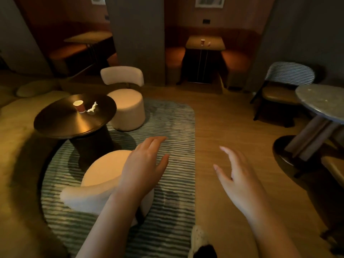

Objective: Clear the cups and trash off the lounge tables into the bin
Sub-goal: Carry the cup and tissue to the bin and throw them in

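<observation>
While hovering over the striped rug [173,116], holding nothing in left hand [145,164] or right hand [238,179], fingers of both spreading loosely. Sitting upright on round dark table [55,123]: red paper cup [79,107], with crumpled white napkin [93,107] lying just beside. Standing on far booth table [216,47]: second cup [202,42], small pale scrap [209,43] lying near it.

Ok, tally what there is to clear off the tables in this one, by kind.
Paper cups: 2, near cup on the round dark table, far cup on the booth table.
White scraps: 2, near scrap crumpled beside the near cup, far scrap too small to identify.
Total: 4.
The left hand and right hand hold nothing.
</observation>
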Demonstrator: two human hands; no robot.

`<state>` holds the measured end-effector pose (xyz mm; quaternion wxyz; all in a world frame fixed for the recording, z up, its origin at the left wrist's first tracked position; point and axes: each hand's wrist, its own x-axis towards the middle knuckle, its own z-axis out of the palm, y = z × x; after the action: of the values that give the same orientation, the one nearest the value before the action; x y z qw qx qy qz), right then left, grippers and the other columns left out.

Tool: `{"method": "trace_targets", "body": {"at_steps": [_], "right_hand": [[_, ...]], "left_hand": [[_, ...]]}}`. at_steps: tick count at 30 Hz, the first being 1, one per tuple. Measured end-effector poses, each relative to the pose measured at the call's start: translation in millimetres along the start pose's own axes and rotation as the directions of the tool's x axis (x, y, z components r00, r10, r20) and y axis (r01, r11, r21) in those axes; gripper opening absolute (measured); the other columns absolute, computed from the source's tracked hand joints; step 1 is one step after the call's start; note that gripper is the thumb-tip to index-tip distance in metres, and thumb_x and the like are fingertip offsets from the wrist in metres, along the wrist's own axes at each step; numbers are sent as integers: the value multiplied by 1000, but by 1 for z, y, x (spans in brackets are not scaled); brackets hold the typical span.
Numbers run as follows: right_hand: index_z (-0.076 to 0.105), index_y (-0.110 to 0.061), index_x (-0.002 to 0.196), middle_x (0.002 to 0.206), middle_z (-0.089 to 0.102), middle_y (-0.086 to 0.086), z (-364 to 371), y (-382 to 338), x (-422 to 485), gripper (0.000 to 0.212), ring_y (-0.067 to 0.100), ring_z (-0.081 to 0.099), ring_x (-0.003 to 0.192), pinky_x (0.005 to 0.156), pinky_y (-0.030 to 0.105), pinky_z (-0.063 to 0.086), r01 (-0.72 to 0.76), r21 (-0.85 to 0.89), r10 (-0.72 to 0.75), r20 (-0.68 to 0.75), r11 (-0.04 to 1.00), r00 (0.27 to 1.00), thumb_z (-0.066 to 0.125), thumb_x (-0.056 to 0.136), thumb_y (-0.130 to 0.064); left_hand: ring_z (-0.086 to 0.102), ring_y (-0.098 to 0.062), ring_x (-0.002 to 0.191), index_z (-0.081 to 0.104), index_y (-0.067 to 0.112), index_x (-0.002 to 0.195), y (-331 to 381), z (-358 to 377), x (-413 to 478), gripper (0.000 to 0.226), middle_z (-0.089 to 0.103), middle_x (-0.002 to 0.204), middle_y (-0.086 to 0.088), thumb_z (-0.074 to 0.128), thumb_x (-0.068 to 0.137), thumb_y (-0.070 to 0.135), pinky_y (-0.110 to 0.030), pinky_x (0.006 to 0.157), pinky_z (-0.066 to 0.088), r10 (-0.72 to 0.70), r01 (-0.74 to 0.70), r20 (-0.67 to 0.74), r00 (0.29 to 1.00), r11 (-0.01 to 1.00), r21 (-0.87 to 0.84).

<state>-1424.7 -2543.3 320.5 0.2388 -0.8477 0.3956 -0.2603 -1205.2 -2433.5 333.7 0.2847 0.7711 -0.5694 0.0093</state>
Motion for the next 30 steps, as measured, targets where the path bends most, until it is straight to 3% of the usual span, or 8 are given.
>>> {"method": "trace_targets", "body": {"at_steps": [6, 9, 12, 15, 24, 30], "right_hand": [[23, -43, 140, 138, 26, -27, -3, 72, 175, 58, 2, 39, 120, 92, 23, 38, 65, 13, -65, 17, 998, 998, 41, 86, -58], [24, -43, 140, 132, 25, -32, -18, 96, 258, 57, 2, 40, 119, 93, 27, 42, 98, 9, -98, -8, 995, 995, 44, 88, -56], [25, -43, 139, 138, 26, -27, -23, 116, 326, 58, -8, 26, 122, 97, 25, 34, 107, 28, -107, -21, 994, 994, 41, 86, -59], [24, -45, 138, 132, 25, -32, -17, 131, 377, 58, -4, 31, 121, 95, 27, 38, 109, 46, -110, 18, 993, 994, 40, 85, -62], [20, -50, 135, 132, 19, -36, 28, 189, 555, 63, -22, 16, 111, 91, 20, 30, 90, 2, -90, 67, 996, 994, 34, 78, -72], [22, -43, 139, 134, 22, -30, 64, 167, 710, 60, -25, 10, 108, 94, 14, 21, 179, -23, -172, 172, 984, 970, 44, 85, -60]], "left_hand": [[39, -7, 124, 35, 29, 139, -8, 53, 165, 52, 43, 138, 10, 50, 91, 41, -24, 96, 33, -20, 21, -22, 1000, 999, 44], [39, -4, 122, 36, 29, 138, 0, 72, 245, 52, 43, 137, 11, 46, 90, 44, -20, 95, 30, -11, 13, -34, 999, 999, 45], [38, -4, 123, 33, 31, 139, 2, 92, 303, 54, 42, 138, 11, 44, 89, 47, -21, 97, 30, -3, 5, -24, 1000, 998, 67], [38, -5, 125, 33, 29, 140, -7, 108, 345, 54, 42, 140, 10, 46, 90, 44, -23, 99, 31, -22, 24, -22, 999, 997, 74], [34, -6, 128, 32, 29, 141, -68, 171, 518, 54, 37, 143, 11, 46, 92, 43, -22, 101, 28, -46, 45, 17, 999, 997, 65], [39, -7, 125, 34, 29, 140, -152, 167, 636, 52, 42, 139, 10, 50, 91, 41, -27, 99, 35, -175, 179, -71, 982, 983, 44]]}}
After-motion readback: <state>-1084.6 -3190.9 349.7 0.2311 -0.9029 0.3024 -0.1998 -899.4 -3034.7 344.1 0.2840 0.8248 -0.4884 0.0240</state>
